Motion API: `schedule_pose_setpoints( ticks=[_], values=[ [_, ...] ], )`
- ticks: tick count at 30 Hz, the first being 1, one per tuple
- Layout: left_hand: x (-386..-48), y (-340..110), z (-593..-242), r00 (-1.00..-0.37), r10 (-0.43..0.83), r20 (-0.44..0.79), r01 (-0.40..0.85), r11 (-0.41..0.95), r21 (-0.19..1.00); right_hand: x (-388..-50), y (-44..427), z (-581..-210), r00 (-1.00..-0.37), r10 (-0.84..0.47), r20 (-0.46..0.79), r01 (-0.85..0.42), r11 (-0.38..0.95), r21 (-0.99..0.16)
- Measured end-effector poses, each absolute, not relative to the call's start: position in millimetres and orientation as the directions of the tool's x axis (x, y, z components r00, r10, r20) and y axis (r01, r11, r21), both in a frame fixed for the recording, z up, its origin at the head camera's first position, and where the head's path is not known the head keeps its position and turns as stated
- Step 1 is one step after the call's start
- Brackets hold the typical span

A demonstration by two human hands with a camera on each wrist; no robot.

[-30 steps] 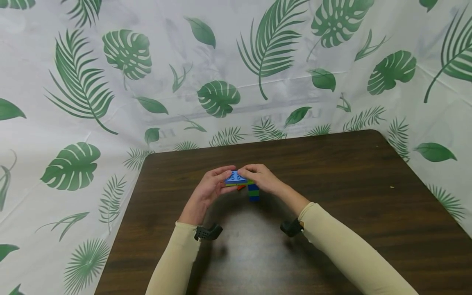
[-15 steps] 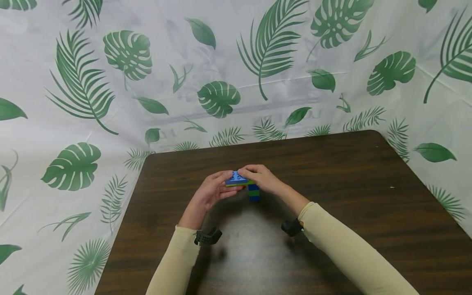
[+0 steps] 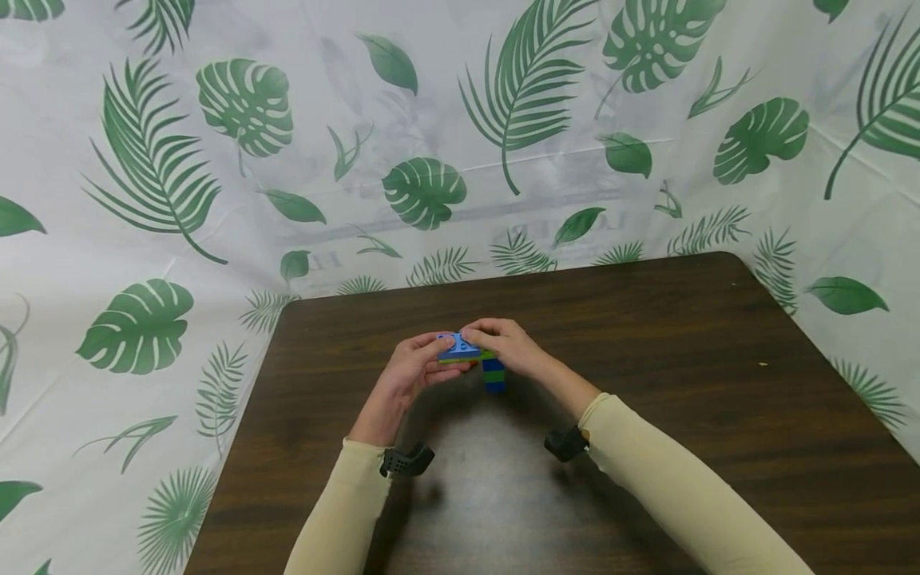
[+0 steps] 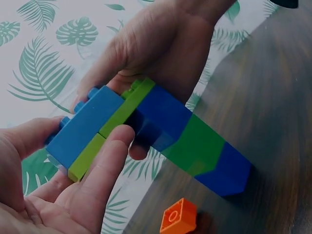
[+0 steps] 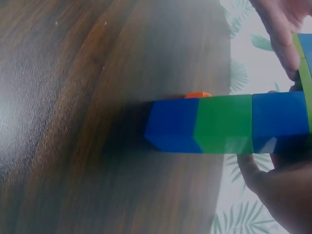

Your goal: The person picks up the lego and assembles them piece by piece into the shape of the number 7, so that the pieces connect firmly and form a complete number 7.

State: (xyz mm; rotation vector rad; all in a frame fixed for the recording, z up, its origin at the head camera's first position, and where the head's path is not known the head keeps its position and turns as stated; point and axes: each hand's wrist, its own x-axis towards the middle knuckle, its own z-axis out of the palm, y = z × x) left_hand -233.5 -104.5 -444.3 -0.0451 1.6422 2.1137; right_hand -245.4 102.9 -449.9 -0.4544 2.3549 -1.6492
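Note:
A column of blue, green and blue blocks [image 4: 197,146] stands on the table, topped by thin lime pieces [image 4: 127,108] with a lighter blue block [image 4: 87,127] over them, jutting to the left. My left hand [image 3: 406,375] pinches the jutting end, thumb at the blue block's studs and fingers against the lime underside. From the other side my right hand [image 3: 512,348] grips the top, its thumb on the blue block near the column; some of its fingers are hidden behind the blocks. In the right wrist view the column [image 5: 226,124] rises from the table.
An orange block [image 4: 179,216] lies on the dark wooden table [image 3: 647,343] close to the column, mostly hidden behind it in the right wrist view. A leaf-patterned white sheet [image 3: 323,263] hangs around the table's back and left edges.
The left hand's fingers have shifted right under the jutting end, now covering more of the orange block in the head view. The right hand and the column have hardly moved.

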Motion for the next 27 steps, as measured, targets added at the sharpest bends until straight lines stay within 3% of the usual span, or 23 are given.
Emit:
schedule_pose_setpoints(
  ticks=[9, 13, 16, 18, 20, 23, 27],
  values=[
    [-233, -105, -444, -0.888, 0.346, -0.303, -0.365, -0.129, 0.922, -248, 110, -449, -0.912, -0.400, -0.088, -0.086, 0.397, -0.914],
    [-233, -105, -442, -0.884, 0.346, -0.315, -0.374, -0.117, 0.920, -253, 115, -457, -0.914, -0.384, -0.128, -0.014, 0.346, -0.938],
    [-232, -105, -440, -0.882, 0.347, -0.317, -0.375, -0.113, 0.920, -258, 119, -469, -0.939, -0.329, -0.099, -0.006, 0.306, -0.952],
    [-233, -105, -440, -0.881, 0.348, -0.322, -0.380, -0.112, 0.918, -262, 124, -480, -0.959, -0.280, -0.050, -0.061, 0.374, -0.925],
    [-233, -105, -440, -0.879, 0.354, -0.321, -0.380, -0.112, 0.918, -264, 129, -492, -0.959, -0.285, 0.007, -0.154, 0.496, -0.855],
    [-233, -105, -440, -0.876, 0.359, -0.321, -0.382, -0.112, 0.917, -264, 137, -506, -0.926, -0.374, 0.056, -0.320, 0.696, -0.642],
    [-232, -105, -440, -0.874, 0.365, -0.320, -0.382, -0.112, 0.917, -261, 141, -515, -0.851, -0.523, 0.040, -0.501, 0.787, -0.360]
  ],
)
